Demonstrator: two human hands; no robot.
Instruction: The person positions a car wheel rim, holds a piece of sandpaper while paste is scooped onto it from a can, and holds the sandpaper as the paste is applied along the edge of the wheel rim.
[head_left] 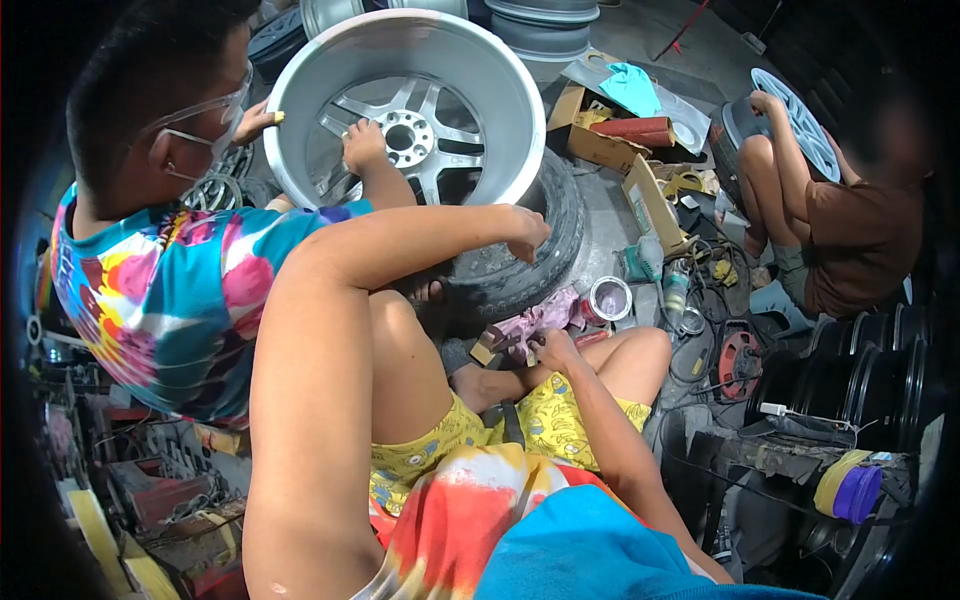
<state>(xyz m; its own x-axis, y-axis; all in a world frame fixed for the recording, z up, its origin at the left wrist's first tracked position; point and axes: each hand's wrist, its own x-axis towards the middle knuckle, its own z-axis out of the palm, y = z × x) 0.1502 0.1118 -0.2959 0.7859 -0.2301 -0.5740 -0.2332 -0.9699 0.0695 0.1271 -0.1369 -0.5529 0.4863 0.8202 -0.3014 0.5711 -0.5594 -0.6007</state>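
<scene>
Curling at pink cloth [541, 318], grip unclear, the right hand [557, 351] would need firmness to lift; the left hand [526, 234] hangs slack, seemingly empty.

Ahead of the person, a wheel rim [426, 140] stood over a tire [562, 242], apparently resting on it. Nearer lay a bundle [533, 324], just left of a can [606, 300]. A carton [600, 149] sat beyond the can, and a reel [740, 360] lay to the can's right, beside several rims [868, 372].
</scene>
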